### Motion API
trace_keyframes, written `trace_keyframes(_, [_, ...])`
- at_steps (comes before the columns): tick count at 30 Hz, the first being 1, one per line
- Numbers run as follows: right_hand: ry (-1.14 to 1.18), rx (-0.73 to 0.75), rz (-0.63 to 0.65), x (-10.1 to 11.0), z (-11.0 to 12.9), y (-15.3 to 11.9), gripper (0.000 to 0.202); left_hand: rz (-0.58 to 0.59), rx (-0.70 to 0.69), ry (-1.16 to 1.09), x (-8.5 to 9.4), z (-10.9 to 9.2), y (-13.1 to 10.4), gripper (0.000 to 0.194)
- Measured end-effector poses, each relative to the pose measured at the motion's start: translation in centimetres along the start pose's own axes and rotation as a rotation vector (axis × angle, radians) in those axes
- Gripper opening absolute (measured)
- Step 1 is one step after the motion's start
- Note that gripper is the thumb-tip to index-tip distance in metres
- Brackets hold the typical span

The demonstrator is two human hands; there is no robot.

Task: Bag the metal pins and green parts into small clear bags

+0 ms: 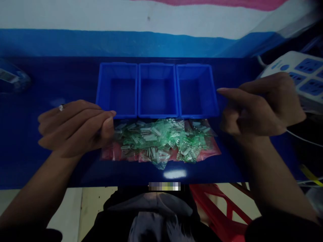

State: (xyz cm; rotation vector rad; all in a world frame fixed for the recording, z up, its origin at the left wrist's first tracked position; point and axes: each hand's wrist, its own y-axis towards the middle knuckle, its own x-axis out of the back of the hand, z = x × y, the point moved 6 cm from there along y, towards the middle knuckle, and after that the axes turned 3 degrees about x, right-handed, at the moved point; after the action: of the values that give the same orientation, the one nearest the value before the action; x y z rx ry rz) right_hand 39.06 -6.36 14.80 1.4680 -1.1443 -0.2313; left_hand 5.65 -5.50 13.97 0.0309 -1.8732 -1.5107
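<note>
A: Left hand?
B: Thumb and fingertips drawn together at the front-left corner of the left bin (123, 97). The left hand (75, 129) hides that corner, so contact, or anything pinched, can't be told. Ring (61, 108) on one finger.
A: Right?
B: Right hand (262, 107) has the index finger out, tip at the right bin (195, 97)'s outer edge — touching or just short, unclear. Other fingers curl in; palm hidden, grip can't be told. Hands well apart.
A: Packets?
B: Heap of clear and greenish packets (161, 137) on the blue table (106, 174), just in front of the left, middle (158, 97) and right bins. Pale pieces and thin metal pins show through; glare and overlap spoil any count. Red plastic (210, 150) peeks out underneath.
A: Edges?
B: Power strip (309, 65) cut off right, partly behind the right hand. Wrapped item (12, 77) cut off left, too dim to name. Red stool (227, 223) below — mostly covered. Pixelated patch (164, 186) blots the table's front edge.
</note>
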Motion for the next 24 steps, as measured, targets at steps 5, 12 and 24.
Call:
trace_keyframes(5, [0.038,0.015,-0.017,-0.1,0.3,0.0,0.035,-0.091,-0.312,0.150,0.2,-1.3,0.0,0.015])
trace_keyframes(12, [0.020,0.104,0.084,-0.2,1.2,0.7,0.038,-0.093,-0.236,0.272,0.6,-1.7,0.7,0.015])
trace_keyframes(24, [0.127,0.080,0.212,-1.1,2.7,1.3,0.030,0.076,-0.077,0.247,-0.3,-0.7,0.6,0.009])
